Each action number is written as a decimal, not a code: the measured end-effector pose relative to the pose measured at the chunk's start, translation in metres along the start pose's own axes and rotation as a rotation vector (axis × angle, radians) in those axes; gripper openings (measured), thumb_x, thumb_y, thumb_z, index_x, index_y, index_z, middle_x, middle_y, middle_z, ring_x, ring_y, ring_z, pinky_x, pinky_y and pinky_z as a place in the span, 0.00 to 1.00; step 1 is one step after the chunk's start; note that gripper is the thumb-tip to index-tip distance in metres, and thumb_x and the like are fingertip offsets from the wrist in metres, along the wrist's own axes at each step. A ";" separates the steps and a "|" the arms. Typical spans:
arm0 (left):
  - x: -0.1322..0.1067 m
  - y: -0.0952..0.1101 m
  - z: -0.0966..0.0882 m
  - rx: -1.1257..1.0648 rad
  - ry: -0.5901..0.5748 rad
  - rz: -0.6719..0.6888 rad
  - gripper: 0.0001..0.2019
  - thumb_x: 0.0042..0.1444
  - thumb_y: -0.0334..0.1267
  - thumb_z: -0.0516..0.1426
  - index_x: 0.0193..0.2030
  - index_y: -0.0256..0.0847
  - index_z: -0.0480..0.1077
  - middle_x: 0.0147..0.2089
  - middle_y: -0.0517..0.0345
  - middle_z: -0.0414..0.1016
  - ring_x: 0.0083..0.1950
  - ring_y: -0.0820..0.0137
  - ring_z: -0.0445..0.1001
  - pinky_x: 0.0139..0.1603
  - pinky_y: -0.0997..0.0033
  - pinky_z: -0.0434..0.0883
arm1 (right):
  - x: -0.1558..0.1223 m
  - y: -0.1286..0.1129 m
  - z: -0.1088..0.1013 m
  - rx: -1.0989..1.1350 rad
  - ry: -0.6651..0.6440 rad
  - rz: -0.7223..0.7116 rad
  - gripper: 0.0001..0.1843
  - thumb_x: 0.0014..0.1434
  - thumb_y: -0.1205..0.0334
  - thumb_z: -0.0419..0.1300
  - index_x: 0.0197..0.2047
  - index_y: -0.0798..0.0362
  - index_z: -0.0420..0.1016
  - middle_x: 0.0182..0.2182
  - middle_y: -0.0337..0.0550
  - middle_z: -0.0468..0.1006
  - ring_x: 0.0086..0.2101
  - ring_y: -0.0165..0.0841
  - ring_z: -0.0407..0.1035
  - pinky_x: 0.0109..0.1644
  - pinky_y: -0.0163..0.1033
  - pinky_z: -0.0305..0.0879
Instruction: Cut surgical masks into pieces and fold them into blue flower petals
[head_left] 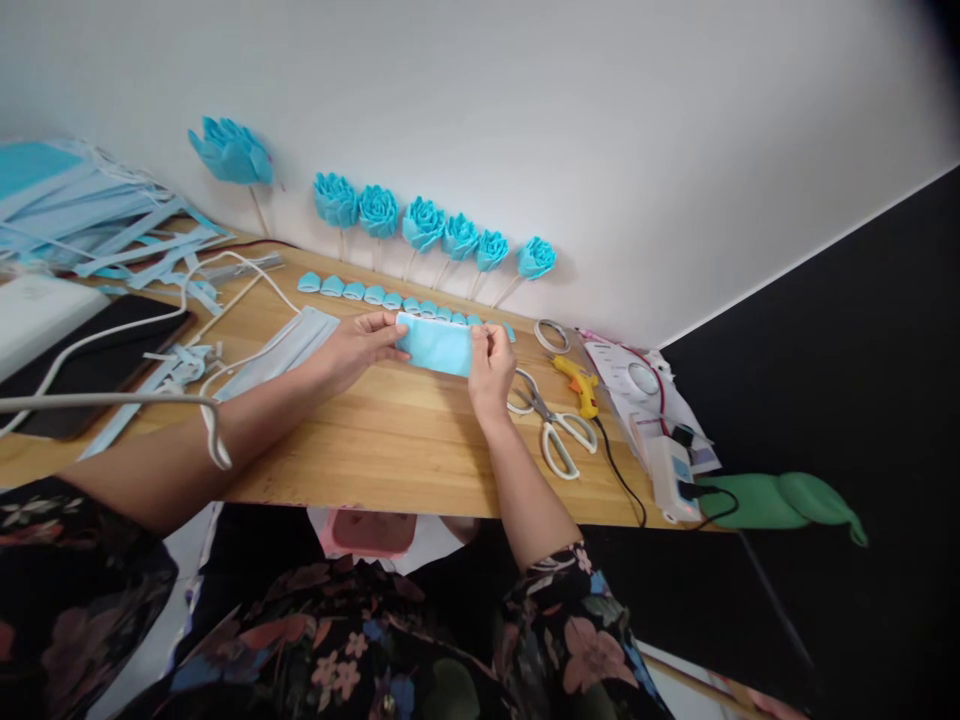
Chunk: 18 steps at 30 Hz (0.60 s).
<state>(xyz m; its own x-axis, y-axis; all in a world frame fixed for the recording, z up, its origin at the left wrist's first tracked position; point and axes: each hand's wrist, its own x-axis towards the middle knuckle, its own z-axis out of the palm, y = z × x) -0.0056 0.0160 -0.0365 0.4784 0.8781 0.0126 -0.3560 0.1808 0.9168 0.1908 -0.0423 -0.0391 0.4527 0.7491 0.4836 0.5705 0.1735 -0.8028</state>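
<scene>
A flat rectangle of light blue fabric (436,346) with a white upper edge is stretched between my hands, just above the wooden table. My left hand (366,345) pinches its left end between thumb and fingers. At the right end my right hand (490,365) grips it, fingers curled in. Behind the fabric runs a row of small folded blue petals (353,290), partly hidden by it. White-handled scissors (551,420) lie spread beside my right wrist. Pale blue pleated strips (281,350) lie next to my left forearm.
Blue fabric flowers on sticks (424,224) lean along the wall. On the right are a yellow glue gun (577,385), a tape roll (552,336) and a power strip (671,475). A white cable (191,270), dark tablet (97,360) and heaped blue strips (97,210) occupy the left.
</scene>
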 end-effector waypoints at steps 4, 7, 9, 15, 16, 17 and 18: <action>-0.002 0.003 0.003 -0.019 0.004 -0.015 0.15 0.46 0.43 0.71 0.29 0.36 0.73 0.32 0.60 0.72 0.35 0.74 0.72 0.41 0.69 0.77 | 0.001 0.001 0.000 -0.013 0.018 0.014 0.20 0.63 0.40 0.53 0.34 0.48 0.67 0.28 0.36 0.71 0.31 0.32 0.65 0.40 0.36 0.60; -0.002 0.003 0.005 -0.019 0.037 -0.014 0.15 0.45 0.43 0.71 0.28 0.36 0.72 0.30 0.60 0.71 0.34 0.74 0.71 0.39 0.70 0.77 | 0.001 0.000 -0.001 -0.032 0.019 0.024 0.21 0.63 0.38 0.52 0.34 0.48 0.67 0.28 0.36 0.71 0.31 0.33 0.65 0.40 0.37 0.60; -0.002 0.002 0.006 -0.009 0.074 -0.009 0.15 0.47 0.41 0.71 0.27 0.36 0.71 0.30 0.60 0.70 0.33 0.74 0.71 0.39 0.70 0.76 | 0.001 -0.001 -0.002 -0.047 -0.001 0.021 0.22 0.63 0.37 0.52 0.34 0.48 0.67 0.27 0.37 0.71 0.31 0.33 0.65 0.40 0.37 0.60; -0.003 -0.001 0.007 -0.030 0.100 0.024 0.12 0.52 0.37 0.68 0.27 0.35 0.70 0.29 0.59 0.71 0.33 0.74 0.71 0.38 0.70 0.76 | 0.003 0.001 -0.003 -0.086 -0.013 -0.016 0.21 0.64 0.39 0.52 0.34 0.49 0.67 0.28 0.37 0.71 0.31 0.33 0.64 0.40 0.37 0.60; -0.004 -0.001 0.007 -0.041 0.100 0.032 0.12 0.51 0.38 0.69 0.27 0.35 0.70 0.29 0.59 0.71 0.32 0.74 0.71 0.37 0.71 0.76 | 0.004 0.002 -0.003 -0.089 -0.007 -0.018 0.21 0.64 0.39 0.52 0.34 0.49 0.67 0.27 0.37 0.71 0.31 0.33 0.64 0.40 0.37 0.59; -0.004 -0.001 0.008 -0.049 0.102 0.038 0.13 0.51 0.38 0.69 0.28 0.35 0.71 0.29 0.59 0.71 0.32 0.74 0.71 0.36 0.72 0.76 | 0.004 0.002 -0.003 -0.091 -0.006 -0.018 0.21 0.64 0.39 0.52 0.34 0.49 0.67 0.27 0.37 0.70 0.31 0.33 0.63 0.40 0.37 0.59; -0.004 -0.001 0.008 -0.053 0.102 0.042 0.13 0.50 0.39 0.69 0.28 0.35 0.71 0.30 0.59 0.71 0.32 0.74 0.71 0.35 0.72 0.76 | 0.005 0.003 -0.002 -0.093 -0.005 -0.016 0.22 0.64 0.39 0.52 0.34 0.49 0.67 0.27 0.37 0.70 0.30 0.32 0.63 0.39 0.37 0.59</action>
<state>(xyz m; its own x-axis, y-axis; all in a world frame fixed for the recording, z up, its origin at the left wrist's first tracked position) -0.0010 0.0086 -0.0338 0.3785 0.9256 0.0075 -0.4172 0.1634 0.8940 0.1961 -0.0398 -0.0380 0.4398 0.7500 0.4941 0.6388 0.1256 -0.7591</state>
